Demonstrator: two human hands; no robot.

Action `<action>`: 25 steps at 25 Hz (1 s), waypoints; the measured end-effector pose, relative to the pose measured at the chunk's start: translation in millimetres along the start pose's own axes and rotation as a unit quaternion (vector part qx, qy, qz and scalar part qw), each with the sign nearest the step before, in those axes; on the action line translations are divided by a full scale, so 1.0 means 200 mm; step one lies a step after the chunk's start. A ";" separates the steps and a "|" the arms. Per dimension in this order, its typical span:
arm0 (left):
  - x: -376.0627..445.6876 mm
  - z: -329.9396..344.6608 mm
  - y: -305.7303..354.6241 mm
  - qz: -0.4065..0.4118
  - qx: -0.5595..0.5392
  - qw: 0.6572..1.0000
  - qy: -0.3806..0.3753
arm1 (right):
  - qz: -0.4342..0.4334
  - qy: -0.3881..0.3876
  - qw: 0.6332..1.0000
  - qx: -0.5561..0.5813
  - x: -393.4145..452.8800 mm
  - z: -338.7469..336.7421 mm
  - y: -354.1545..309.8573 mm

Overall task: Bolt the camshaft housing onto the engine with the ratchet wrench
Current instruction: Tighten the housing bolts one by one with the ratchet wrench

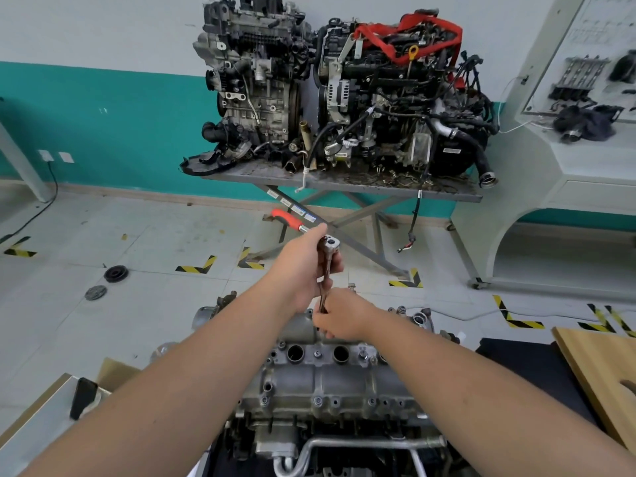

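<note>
Right now both hands are on the ratchet wrench (328, 244), held upright over the camshaft housing (330, 376). Left hand (303, 270) grips the wrench just below its head, red handle sticking out up-left past the knuckles. Right hand (339, 318) sits lower, fingers pinching the extension shaft where it meets the housing's far edge. Housing lies on top of the engine (309, 438), directly beneath and nearer than both hands. Beyond the hands, two other engines (344, 91) stand on a lift surface (447, 194). Wooden board (599, 373) off to the right.
</note>
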State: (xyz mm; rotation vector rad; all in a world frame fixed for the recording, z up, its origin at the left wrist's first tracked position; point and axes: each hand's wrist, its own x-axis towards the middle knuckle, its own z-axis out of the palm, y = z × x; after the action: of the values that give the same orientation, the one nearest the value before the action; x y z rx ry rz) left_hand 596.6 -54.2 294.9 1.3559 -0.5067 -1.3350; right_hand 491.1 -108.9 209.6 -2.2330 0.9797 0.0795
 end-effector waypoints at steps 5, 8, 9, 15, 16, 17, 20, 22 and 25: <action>-0.07 -0.09 -0.14 -0.008 -0.027 0.995 -0.099 | 0.023 -0.023 0.999 -0.003 -0.05 0.11 0.03; -0.09 -0.11 -0.17 -0.010 -0.046 0.991 -0.127 | 0.014 -0.017 1.000 -0.002 -0.07 0.15 0.03; -0.09 -0.11 -0.18 -0.007 -0.046 0.990 -0.132 | 0.010 -0.018 1.000 0.005 -0.08 0.15 0.03; -0.11 -0.13 -0.20 0.004 -0.056 0.988 -0.146 | 0.013 -0.017 1.000 0.001 -0.10 0.16 0.03; -0.11 -0.13 -0.21 0.006 -0.059 0.987 -0.148 | 0.014 -0.017 1.000 0.000 -0.10 0.16 0.03; -0.11 -0.13 -0.21 0.007 -0.061 0.987 -0.150 | 0.015 -0.018 1.000 0.003 -0.10 0.16 0.04; -0.11 -0.13 -0.23 0.013 -0.060 0.986 -0.158 | 0.018 -0.019 1.000 0.007 -0.11 0.16 0.04; -0.11 -0.14 -0.24 0.017 -0.060 0.985 -0.162 | 0.019 -0.022 0.999 0.016 -0.12 0.16 0.05; -0.10 -0.15 -0.26 0.023 -0.067 0.983 -0.171 | 0.027 -0.024 0.999 0.016 -0.12 0.16 0.05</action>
State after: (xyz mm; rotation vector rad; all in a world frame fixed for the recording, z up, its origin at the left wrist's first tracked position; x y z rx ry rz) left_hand 597.6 -10.2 250.8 1.0033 -0.6629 -1.5439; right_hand 474.8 -78.5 187.3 -2.1662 1.0076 0.1405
